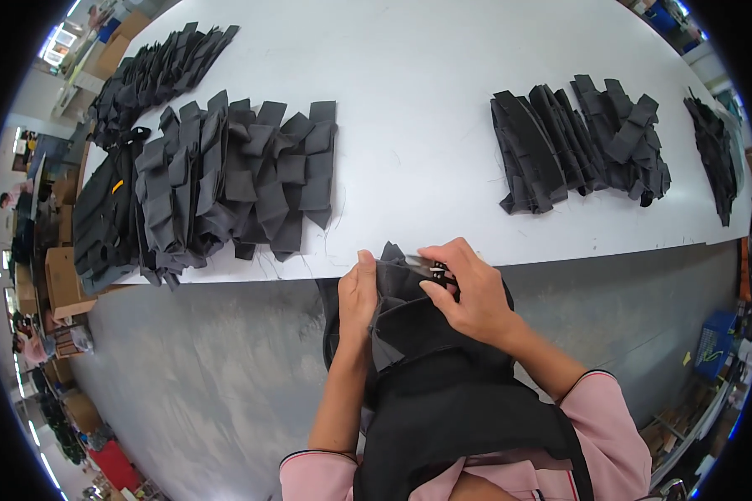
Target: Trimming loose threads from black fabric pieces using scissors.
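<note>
Dark grey fabric piece held up just off the near edge of the white desk, draped down toward the lap. Left hand pinching the left edge of the fabric, fingers closed together over the fold, thumb side tucked behind. Right hand on top of the upper right corner, fingers curled and clamped on a small black-and-silver tool, looks like thread snips, tip lying against the fabric right between the two sets of fingers. Exact blade position too small to tell.

Soft, limp, light stuff by the look: sags wherever unsupported, folds over itself below the left fingers. Probably not slippery, a matte weave, yet floppy enough to slide out of a loose pinch. Best taken at a seam or a folded edge, where layers double up and give something firm to grip; a flat pinch between thumb and fingers rather than a grab. Not fragile, though loose threads near the snips worth minding.

Beyond the fingers, on the desk: a fanned stack of similar grey pieces up and to the left, another row further off behind it, a black pile up and to the right, a smaller one at the far right. Below the wrists, pink sleeves and a black apron.
</note>
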